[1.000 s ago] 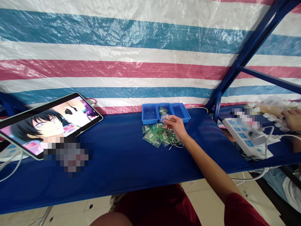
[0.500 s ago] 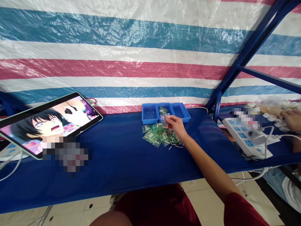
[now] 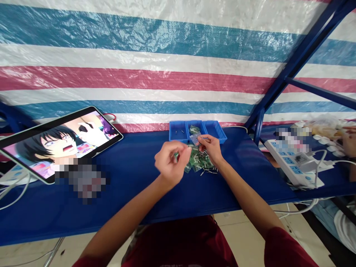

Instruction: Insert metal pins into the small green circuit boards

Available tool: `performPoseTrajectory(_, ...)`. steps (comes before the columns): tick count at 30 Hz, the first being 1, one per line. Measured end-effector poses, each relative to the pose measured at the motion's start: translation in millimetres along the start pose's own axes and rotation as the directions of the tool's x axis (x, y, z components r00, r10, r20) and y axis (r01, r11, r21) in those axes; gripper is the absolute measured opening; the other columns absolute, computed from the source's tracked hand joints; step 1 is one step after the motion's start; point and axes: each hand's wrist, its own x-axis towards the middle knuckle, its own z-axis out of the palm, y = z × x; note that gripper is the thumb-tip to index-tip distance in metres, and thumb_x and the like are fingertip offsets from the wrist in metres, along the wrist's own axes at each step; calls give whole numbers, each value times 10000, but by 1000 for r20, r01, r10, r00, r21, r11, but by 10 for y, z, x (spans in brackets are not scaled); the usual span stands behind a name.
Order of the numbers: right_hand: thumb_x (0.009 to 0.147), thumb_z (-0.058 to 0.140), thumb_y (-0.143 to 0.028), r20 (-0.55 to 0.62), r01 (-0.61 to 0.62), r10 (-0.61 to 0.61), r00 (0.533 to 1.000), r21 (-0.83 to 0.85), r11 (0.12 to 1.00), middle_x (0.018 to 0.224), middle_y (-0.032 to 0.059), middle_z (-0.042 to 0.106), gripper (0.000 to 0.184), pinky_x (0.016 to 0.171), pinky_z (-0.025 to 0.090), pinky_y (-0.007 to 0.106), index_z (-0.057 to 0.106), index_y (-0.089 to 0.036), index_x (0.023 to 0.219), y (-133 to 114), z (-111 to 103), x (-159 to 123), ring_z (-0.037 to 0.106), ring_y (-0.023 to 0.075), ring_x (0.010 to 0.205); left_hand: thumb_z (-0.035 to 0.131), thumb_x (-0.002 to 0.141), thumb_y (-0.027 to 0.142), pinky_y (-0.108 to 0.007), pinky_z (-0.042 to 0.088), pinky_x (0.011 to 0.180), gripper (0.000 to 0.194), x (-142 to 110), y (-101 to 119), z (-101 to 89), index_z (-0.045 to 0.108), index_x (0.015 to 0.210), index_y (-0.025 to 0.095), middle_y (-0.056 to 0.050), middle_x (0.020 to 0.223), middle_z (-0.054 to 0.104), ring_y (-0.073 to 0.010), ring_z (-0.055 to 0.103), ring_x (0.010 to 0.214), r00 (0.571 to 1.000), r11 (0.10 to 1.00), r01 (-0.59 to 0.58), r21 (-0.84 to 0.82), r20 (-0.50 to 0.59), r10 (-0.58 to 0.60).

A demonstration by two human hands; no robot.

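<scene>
My right hand [image 3: 213, 149] pinches a small clear plastic bag [image 3: 195, 139] by its edge, above the front of the middle blue bin. To its left hovers my left hand [image 3: 171, 162], thumb and fingers curled together; anything between the tips is too small to make out. Beneath both hands lies a pile of small clear bags with green showing [image 3: 191, 163], partly hidden by the left hand. Loose thin metal pins [image 3: 207, 168] are scattered over its right side. Three joined blue bins [image 3: 178, 129] stand behind; the left holds a few small pins, the middle a green-looking bag.
A tablet [image 3: 63, 144] playing a cartoon leans at the left, with a blurred-out item [image 3: 87, 181] before it. On the right are a white power strip [image 3: 292, 163], cables and a blue frame post [image 3: 258, 126]. Another person's hand [image 3: 349, 142] is at the far right edge.
My left hand has come up from below into view, beside the pile. The right hand keeps its hold on the clear bag and has barely moved. The view has shifted slightly.
</scene>
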Motion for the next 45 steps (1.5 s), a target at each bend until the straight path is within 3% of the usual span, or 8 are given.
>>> performPoseTrajectory(4, 636, 779, -499, -22, 24, -25, 999, -54, 998, 481, -55, 552, 389, 382, 308, 226, 622, -179, 792, 28, -1, 17, 431, 81, 367, 585, 904, 285, -189, 426, 530, 186, 15, -814, 268, 606, 770, 158, 15, 641, 595, -75, 515, 524, 982, 999, 5, 41, 188, -12)
performPoseTrajectory(8, 664, 747, -511, -15, 58, -60, 998, -99, 993, 454, -66, 497, 376, 389, 289, 225, 627, -181, 797, 48, -4, 19, 399, 77, 372, 503, 939, 289, -197, 408, 541, 251, -208, -1093, 201, 594, 745, 160, 11, 627, 596, -81, 504, 511, 948, 989, 83, 126, 295, -117)
performPoseTrajectory(14, 735, 678, -467, 43, 104, -99, 994, -161, 981, 473, -60, 475, 312, 415, 293, 227, 672, -179, 855, 77, -32, 27, 410, 85, 409, 471, 963, 350, -198, 343, 506, 434, -258, -1183, 163, 504, 574, 160, 40, 489, 478, -68, 415, 440, 903, 975, 78, 207, 399, -157)
performPoseTrajectory(28, 652, 753, -435, 143, 18, 0, 990, -127, 992, 490, -34, 576, 288, 403, 339, 252, 685, -181, 769, 1, -21, 1, 460, 107, 383, 474, 959, 388, -214, 398, 569, 331, -298, -1253, 128, 631, 766, 170, -3, 647, 604, -98, 499, 533, 885, 967, 2, 256, 450, -121)
performPoseTrajectory(32, 628, 763, -397, -15, 17, -17, 1000, 10, 1000, 543, -26, 608, 292, 431, 401, 256, 667, -175, 792, -14, -75, 65, 510, 111, 422, 512, 941, 371, -210, 402, 577, 264, -300, -1244, 137, 618, 797, 178, -3, 720, 635, -90, 497, 532, 890, 972, 10, 234, 442, -115)
performPoseTrajectory(37, 662, 733, -342, -249, 39, -2, 969, 144, 989, 931, 55, 711, 558, 576, 536, 305, 586, -182, 1176, -34, -192, 153, 644, 151, 597, 461, 949, 321, -208, 395, 577, 237, -321, -1308, 111, 593, 809, 182, 17, 675, 596, -92, 475, 520, 886, 959, 49, 278, 432, -171)
performPoseTrajectory(41, 727, 667, -363, -249, 103, -143, 958, -169, 980, 886, 38, 688, 454, 497, 474, 272, 620, -183, 1141, -5, -246, 168, 569, 124, 528, 400, 972, 296, -206, 397, 576, 279, -319, -1326, 87, 584, 799, 178, 20, 649, 587, -94, 486, 517, 877, 959, 85, 271, 437, -201)
performPoseTrajectory(45, 779, 639, -341, 91, 326, -342, 935, -598, 732, 750, 32, 655, 184, 602, 464, 290, 698, -183, 854, 14, -217, 116, 549, 147, 598, 402, 985, 312, -208, 416, 606, 298, -293, -1305, 95, 620, 829, 182, -6, 749, 657, -101, 555, 588, 871, 962, 20, 273, 468, -151)
